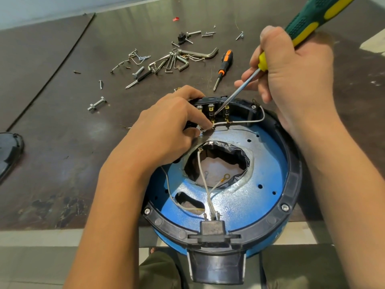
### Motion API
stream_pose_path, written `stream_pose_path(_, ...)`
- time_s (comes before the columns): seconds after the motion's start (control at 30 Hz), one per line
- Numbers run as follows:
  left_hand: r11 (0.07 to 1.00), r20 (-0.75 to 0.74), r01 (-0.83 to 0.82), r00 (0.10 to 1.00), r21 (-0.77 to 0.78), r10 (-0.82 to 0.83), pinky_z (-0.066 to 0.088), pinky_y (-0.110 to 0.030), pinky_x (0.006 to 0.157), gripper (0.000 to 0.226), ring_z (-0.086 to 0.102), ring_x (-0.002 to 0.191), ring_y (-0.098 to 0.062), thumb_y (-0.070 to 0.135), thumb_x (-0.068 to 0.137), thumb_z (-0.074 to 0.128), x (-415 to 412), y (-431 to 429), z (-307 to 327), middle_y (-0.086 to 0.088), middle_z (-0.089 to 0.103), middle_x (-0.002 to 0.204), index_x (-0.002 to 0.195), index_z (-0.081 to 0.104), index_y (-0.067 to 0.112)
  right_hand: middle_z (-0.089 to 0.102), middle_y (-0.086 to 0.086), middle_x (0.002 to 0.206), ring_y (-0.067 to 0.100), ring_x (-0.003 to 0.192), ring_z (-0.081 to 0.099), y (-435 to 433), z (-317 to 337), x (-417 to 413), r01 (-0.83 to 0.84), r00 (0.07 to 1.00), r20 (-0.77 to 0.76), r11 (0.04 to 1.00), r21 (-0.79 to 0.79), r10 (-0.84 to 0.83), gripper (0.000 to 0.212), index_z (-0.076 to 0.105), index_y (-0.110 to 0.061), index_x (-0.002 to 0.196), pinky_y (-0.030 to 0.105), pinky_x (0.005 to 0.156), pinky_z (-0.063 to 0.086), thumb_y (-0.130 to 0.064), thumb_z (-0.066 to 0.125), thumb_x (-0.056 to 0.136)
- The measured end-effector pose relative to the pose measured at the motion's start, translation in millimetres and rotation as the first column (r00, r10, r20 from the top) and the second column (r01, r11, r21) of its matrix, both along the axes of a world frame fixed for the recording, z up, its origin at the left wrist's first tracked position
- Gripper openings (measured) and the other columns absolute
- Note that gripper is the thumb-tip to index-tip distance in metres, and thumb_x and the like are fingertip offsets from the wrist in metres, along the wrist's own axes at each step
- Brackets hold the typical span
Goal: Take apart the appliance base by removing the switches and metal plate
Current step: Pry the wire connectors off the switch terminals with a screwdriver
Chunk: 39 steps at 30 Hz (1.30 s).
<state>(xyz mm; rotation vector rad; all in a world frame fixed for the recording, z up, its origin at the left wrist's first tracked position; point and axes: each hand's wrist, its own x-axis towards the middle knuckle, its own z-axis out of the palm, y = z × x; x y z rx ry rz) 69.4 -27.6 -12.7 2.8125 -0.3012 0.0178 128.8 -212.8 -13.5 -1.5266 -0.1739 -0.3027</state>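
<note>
Clamped in right grip point(291, 76): screwdriver point(312, 19), tip prying at switch block point(216, 109) just below-left of grip, probably freeing terminal. Pinched in left grip point(166, 126): white wire point(245, 121), kept taut. Beneath both grips: appliance base point(291, 184) on surface point(62, 122), metal plate point(260, 147) not yet off.

Left hand point(166, 124) grips the switches point(211, 110) — right hand point(291, 74) clutches a screwdriver point(308, 21), forearms extended.

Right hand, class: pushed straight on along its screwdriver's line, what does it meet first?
The right hand aims its screwdriver down at the switch block. The tip seems to touch the middle switch's brass terminals, so those come first, though depth is unclear.
</note>
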Motion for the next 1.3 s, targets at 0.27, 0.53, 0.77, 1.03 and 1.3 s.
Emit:
stream_pose_path(0.27, 1.0, 0.011, 0.027, 1.0, 0.009, -0.027, 0.042, -0.038, 0.079, 0.035, 0.046, 0.13, -0.013, 0.015, 0.09, 0.072, -1, 0, 0, 0.025, 0.039, 0.149, 0.102, 0.075, 0.047, 0.058, -0.002, 0.058, 0.018, 0.047, 0.064, 0, -2, 1, 0.001, 0.998, 0.062, 1.0, -0.008, -0.001, 0.037, 0.056, -0.01, 0.069, 0.043, 0.055, 0.06, -0.022, 0.056, 0.104)
stream_pose_path(0.53, 1.0, 0.037, 0.022, 0.999, 0.014, -0.023, 0.037, -0.036, 0.074, 0.035, 0.048, 0.125, -0.015, 0.014, 0.089, 0.07, 0, 0, -2, 0.025, 0.04, 0.146, 0.098, 0.074, 0.046, 0.061, -0.004, 0.055, 0.039, 0.051, 0.066, 0, -3, -4, -0.111, 0.978, 0.176, 0.993, -0.029, 0.115, 0.036, 0.059, -0.016, 0.066, 0.049, 0.046, 0.054, -0.023, 0.06, 0.101)
stream_pose_path(0.77, 0.999, 0.048, 0.034, 0.998, 0.008, -0.035, 0.036, -0.034, 0.073, 0.035, 0.05, 0.122, -0.014, 0.014, 0.087, 0.072, -1, 0, -3, 0.026, 0.041, 0.145, 0.099, 0.076, 0.046, 0.059, -0.002, 0.052, 0.037, 0.048, 0.065, -2, -2, 0, -0.094, 0.987, 0.128, 0.995, -0.042, 0.099, 0.039, 0.058, -0.013, 0.063, 0.038, 0.04, 0.048, -0.019, 0.057, 0.102)
stream_pose_path(1.03, 0.999, 0.036, 0.032, 0.999, 0.009, -0.032, 0.035, -0.034, 0.072, 0.034, 0.048, 0.123, -0.013, 0.017, 0.088, 0.073, -2, -1, -3, 0.027, 0.039, 0.146, 0.098, 0.076, 0.049, 0.057, 0.0, 0.053, 0.019, 0.037, 0.054, 0, -3, 6, -0.067, 0.997, -0.032, 0.996, 0.061, 0.069, 0.038, 0.057, -0.01, 0.065, 0.06, 0.064, 0.059, -0.017, 0.057, 0.102)
stream_pose_path(1.3, 1.0, 0.031, 0.029, 0.999, -0.006, -0.029, 0.035, -0.032, 0.076, 0.032, 0.049, 0.123, -0.012, 0.014, 0.086, 0.071, -1, 1, -3, 0.026, 0.042, 0.143, 0.093, 0.076, 0.045, 0.056, -0.005, 0.05, 0.014, 0.035, 0.056, -1, -4, 3, -0.03, 0.997, 0.068, 0.993, 0.112, 0.023, 0.041, 0.056, -0.01, 0.063, 0.062, 0.062, 0.058, -0.017, 0.056, 0.103)
